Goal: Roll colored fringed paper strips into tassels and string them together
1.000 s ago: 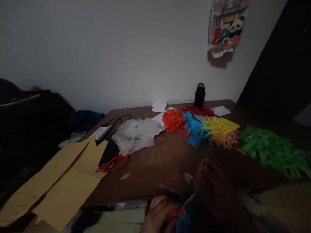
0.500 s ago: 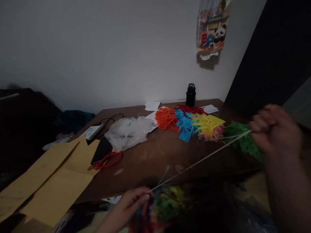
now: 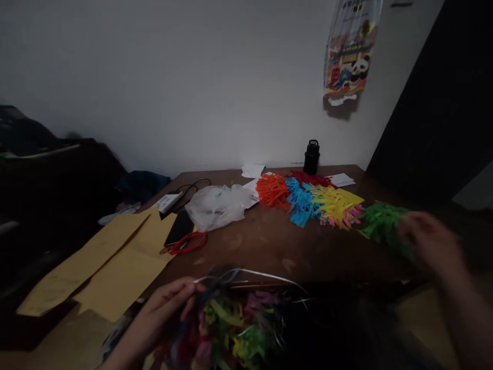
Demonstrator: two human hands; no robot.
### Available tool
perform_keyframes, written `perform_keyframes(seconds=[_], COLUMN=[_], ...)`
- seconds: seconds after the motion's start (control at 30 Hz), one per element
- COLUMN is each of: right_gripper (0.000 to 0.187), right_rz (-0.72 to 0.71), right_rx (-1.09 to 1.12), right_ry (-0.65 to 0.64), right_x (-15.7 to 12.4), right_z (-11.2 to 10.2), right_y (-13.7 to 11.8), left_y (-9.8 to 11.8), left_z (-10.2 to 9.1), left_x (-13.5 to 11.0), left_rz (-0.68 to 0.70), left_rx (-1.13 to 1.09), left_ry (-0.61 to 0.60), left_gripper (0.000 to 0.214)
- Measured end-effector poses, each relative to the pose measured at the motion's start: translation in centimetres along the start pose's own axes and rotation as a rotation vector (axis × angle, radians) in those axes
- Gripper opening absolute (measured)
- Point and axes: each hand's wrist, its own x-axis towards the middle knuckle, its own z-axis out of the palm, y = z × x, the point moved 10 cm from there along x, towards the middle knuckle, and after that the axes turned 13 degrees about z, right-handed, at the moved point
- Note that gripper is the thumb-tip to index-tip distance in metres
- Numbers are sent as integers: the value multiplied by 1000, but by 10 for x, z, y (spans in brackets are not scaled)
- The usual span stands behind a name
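Observation:
Low in the view, my left hand point(image 3: 171, 300) is closed in a pinch on a thin white string point(image 3: 265, 275). The string arcs slack to the right over a bundle of many-coloured fringed paper point(image 3: 227, 313), which hangs just below that hand. My right hand point(image 3: 431, 239) is at the table's right side, by the green fringed paper point(image 3: 381, 216). It is blurred, and whether its fingers grip the green paper cannot be made out. Further left lie yellow point(image 3: 335, 203), blue point(image 3: 300, 203) and orange fringed paper point(image 3: 271, 190), with pink and dark red pieces among them.
On the brown table point(image 3: 246, 246) are a clear plastic bag point(image 3: 217, 205), a black bottle point(image 3: 311, 158), a dark flat object point(image 3: 179, 229) and a red cord point(image 3: 190, 246). Yellow-brown paper sheets point(image 3: 127, 272) overhang the left edge. A panda-printed bag point(image 3: 350, 67) hangs on the wall.
My right hand has let go of the string and moved down toward the green paper. The string, taut before, is now slack. My left hand has shifted left and up a little.

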Motion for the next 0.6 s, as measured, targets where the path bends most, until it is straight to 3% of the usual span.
perform_keyframes(seconds=[0.07,0.13,0.17,0.23,0.33,0.43,0.5,0.6], right_gripper=[14,11,13,18,23,29,24,47], right_rz=[-108,-223,-270,-339,-454,-597,-614,-541], right_rx=[-48,-80,-91,-96,-49,27,54,89], right_ry=[-271,-451,-514,-572,-697,-942,-1069,-1062], right_x=[-33,-64,-76,-97,-138,-201,-233,-234], right_z=[85,157,186,223,243,239,232,220], right_y=[-14,-25,-31,-45,-80,-121,-138,-150], left_y=[4,8,9,11,21,33,38,37], left_z=[35,62,72,87,100,107,109,107], left_x=[3,4,4,1,-4,-7,-6,-3], left_rz=[36,75,88,102,159,226,242,241], left_rx=[133,222,247,282,370,465,478,469], left_ry=[-162,-277,-318,-390,-469,-516,-522,-534], left_gripper=[36,42,44,47,44,43,43,40])
